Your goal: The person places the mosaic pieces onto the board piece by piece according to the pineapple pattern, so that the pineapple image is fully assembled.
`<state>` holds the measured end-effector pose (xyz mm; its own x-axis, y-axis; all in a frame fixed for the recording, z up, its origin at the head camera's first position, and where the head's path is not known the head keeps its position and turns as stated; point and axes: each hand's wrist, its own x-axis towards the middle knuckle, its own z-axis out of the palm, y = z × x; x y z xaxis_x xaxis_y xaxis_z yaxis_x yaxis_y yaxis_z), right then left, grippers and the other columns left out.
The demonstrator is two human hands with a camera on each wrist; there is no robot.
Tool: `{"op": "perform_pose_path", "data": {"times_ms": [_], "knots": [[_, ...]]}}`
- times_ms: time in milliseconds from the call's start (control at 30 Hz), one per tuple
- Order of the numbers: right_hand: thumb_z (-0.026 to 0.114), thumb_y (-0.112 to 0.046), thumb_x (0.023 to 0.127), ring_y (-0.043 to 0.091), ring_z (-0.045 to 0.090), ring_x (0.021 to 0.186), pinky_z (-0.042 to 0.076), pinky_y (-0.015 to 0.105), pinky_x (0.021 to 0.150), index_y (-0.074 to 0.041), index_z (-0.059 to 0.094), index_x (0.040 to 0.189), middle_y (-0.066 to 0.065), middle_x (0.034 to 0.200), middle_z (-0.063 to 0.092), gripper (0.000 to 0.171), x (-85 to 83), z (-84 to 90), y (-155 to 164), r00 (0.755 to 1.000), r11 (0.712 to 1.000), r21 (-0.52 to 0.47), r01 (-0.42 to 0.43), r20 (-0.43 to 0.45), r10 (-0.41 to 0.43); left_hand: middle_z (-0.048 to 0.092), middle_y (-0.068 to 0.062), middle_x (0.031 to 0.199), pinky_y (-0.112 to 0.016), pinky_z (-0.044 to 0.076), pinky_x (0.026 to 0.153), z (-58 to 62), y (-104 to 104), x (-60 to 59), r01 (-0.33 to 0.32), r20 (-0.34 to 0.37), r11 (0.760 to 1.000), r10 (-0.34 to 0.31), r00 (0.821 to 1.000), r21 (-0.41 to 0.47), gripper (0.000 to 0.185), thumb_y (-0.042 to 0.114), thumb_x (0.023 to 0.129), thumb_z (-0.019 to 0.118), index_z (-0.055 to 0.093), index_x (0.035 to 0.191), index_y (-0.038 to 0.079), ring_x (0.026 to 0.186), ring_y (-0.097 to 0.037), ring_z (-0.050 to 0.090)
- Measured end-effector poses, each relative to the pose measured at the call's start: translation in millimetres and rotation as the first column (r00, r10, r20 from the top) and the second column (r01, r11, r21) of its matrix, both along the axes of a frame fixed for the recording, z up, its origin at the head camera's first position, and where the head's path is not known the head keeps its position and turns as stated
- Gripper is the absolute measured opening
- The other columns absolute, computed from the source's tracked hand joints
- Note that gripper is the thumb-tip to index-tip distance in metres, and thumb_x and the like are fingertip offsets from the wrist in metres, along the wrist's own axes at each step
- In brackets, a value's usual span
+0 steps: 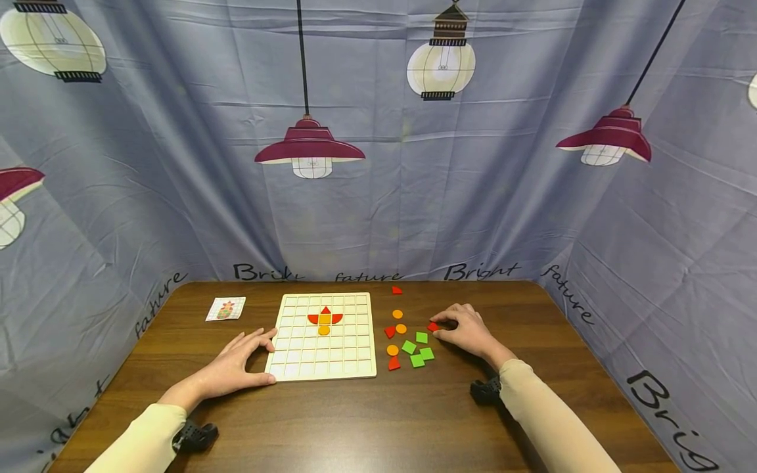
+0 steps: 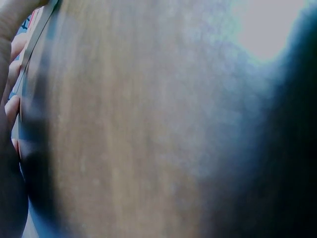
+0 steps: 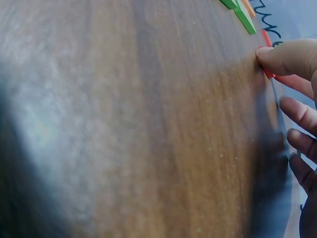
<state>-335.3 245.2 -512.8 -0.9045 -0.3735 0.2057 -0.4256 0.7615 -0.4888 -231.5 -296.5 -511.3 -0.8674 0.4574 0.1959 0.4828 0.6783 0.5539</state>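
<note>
Four green squares (image 1: pixel 417 361): on counter (image 1: pixel 355 427)
Right hand (image 1: pixel 470 332): pinching a red tile (image 1: pixel 433 326)
Left hand (image 1: pixel 233 369): spread wide, touching grid board (image 1: pixel 296 361)

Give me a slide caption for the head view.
Left hand touching the board, right hand pinching a red piece near green squares.

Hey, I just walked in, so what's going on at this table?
A person's left hand rests against the left edge of a white grid board. Their right hand pinches a small red piece. On the board, red and orange pieces already make a small figure. Green squares, orange discs and other red pieces lie loose between the board and the right hand. A printed card lies to the board's left.
</note>
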Motion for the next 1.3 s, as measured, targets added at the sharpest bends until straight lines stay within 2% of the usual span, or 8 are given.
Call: {"op": "perform_pose_path", "data": {"times_ms": [333,733,967,1133,1300], "knots": [[0.083,-0.038,0.085,0.022,0.047,0.109,0.033,0.045,0.092,-0.027,0.077,0.115,-0.010,0.104,0.062,0.032,-5.6,-0.6,3,0.999,1.000,-0.019,-0.017,0.047,0.018,0.042,-0.016,0.158,-0.071,0.008,0.116,-0.6,-2,-0.2,-0.006,0.016,1.000,0.006,1.000,0.000,0.050,0.050,0.083,0.083,0.056,0.113,0.020,0.147,-0.048,0.030],[0.085,-0.040,0.084,0.017,0.047,0.095,0.037,0.042,0.088,-0.025,0.078,0.106,-0.012,0.095,0.062,0.027,-7.1,-0.7,0,0.998,0.998,-0.039,-0.049,-0.038,0.047,0.042,-0.012,0.160,-0.068,0.011,0.118,4.2,-3,-0.7,-0.024,0.017,0.999,0.025,1.000,-0.049,0.050,0.053,0.083,0.082,0.056,0.112,0.022,0.148,-0.044,0.031],[0.085,-0.035,0.085,0.017,0.047,0.095,0.038,0.039,0.083,-0.022,0.078,0.103,-0.011,0.089,0.059,0.023,-8.5,1.3,-6,0.997,0.998,-0.045,-0.035,-0.068,0.032,0.041,-0.012,0.160,-0.068,0.011,0.118,2.8,-3,-1.3,-0.021,0.019,0.998,0.022,1.000,-0.052,0.050,0.055,0.083,0.081,0.056,0.112,0.023,0.148,-0.044,0.032],[0.083,-0.034,0.086,0.016,0.047,0.099,0.042,0.037,0.084,-0.021,0.078,0.105,-0.010,0.093,0.060,0.023,-12.3,14.6,-32,0.998,0.996,-0.078,-0.047,-0.051,0.043,0.041,-0.011,0.160,-0.067,0.010,0.119,0.9,-3,-2.4,-0.021,0.026,0.999,0.022,0.999,-0.041,0.050,0.055,0.082,0.082,0.056,0.112,0.024,0.148,-0.043,0.031],[0.081,-0.037,0.089,0.015,0.045,0.101,0.044,0.038,0.083,-0.026,0.077,0.107,-0.012,0.100,0.061,0.022,-14.0,25.0,-78,0.991,0.989,-0.065,-0.132,-0.018,0.132,0.040,-0.010,0.161,-0.068,0.010,0.118,-0.8,-3,-3.3,-0.018,0.029,0.999,0.020,0.999,-0.043,0.050,0.055,0.083,0.081,0.055,0.112,0.025,0.148,-0.044,0.030]]}}
